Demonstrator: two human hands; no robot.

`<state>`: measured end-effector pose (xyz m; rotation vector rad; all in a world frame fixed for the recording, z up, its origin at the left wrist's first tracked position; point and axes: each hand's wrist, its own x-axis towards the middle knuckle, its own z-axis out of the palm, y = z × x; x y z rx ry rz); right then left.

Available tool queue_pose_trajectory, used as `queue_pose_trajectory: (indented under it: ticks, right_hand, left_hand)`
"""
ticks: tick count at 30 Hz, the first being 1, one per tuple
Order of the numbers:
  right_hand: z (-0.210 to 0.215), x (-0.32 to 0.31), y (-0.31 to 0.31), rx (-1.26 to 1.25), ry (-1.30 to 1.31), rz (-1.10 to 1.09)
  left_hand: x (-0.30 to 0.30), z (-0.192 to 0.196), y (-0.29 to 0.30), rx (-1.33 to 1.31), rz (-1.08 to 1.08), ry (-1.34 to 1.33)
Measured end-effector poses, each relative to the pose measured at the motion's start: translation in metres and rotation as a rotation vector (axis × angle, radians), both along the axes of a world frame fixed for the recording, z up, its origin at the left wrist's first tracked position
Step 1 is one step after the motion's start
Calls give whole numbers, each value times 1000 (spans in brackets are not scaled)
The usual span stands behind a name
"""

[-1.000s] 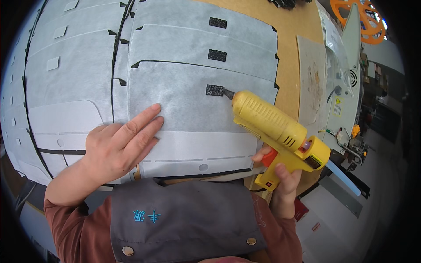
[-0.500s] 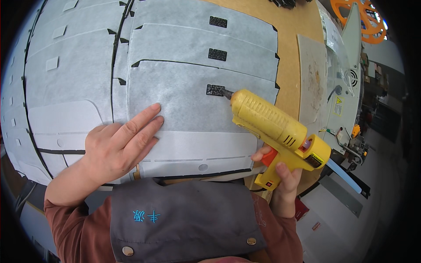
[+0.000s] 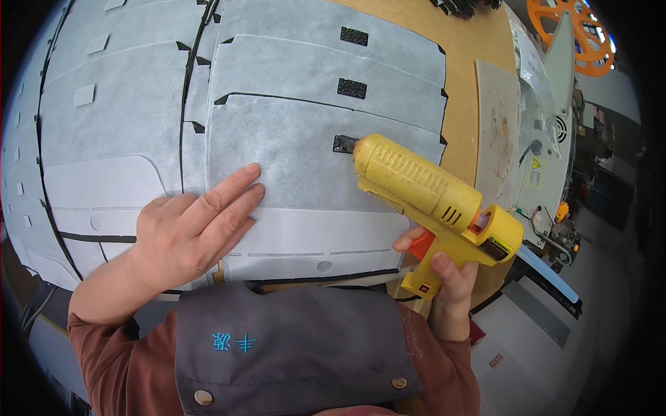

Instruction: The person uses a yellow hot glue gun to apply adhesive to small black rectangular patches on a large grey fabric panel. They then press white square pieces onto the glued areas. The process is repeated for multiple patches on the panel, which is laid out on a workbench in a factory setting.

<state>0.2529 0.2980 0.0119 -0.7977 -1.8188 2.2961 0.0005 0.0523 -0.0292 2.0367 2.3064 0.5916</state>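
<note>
My right hand grips a yellow hot glue gun by its handle, a finger at the orange trigger. The gun's front end is over a small black textured rectangle on the nearest pale grey sheet; its tip is hidden behind the body. A blue-white glue stick juts out of the gun's rear. With fingers stretched out, my left hand lies flat on the sheet's left part, holding nothing. Two more sheets overlap behind, each with a black rectangle.
On the left lie more overlapping grey sheets with small white squares. A stained board rests on the brown tabletop at the right. Beyond it stand a pale machine and an orange reel.
The glue gun's nose has shifted slightly left and up over the nearest black rectangle, covering its right part. My left hand stays flat on the sheet. The whole view has shifted slightly.
</note>
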Motion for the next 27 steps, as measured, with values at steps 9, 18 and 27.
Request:
queue_pose_trajectory:
  ticks: [9,18,27]
  right_hand:
    - [2,6,0,-18,-30,7]
    - [1,2,-2,3,3,-14]
    - [3,5,-1,-22,-36,24]
  left_hand:
    - [0,0,0,0,-6,-2]
    - [0,0,1,8,-2,-8]
    - [0,0,1,10,-3,-16]
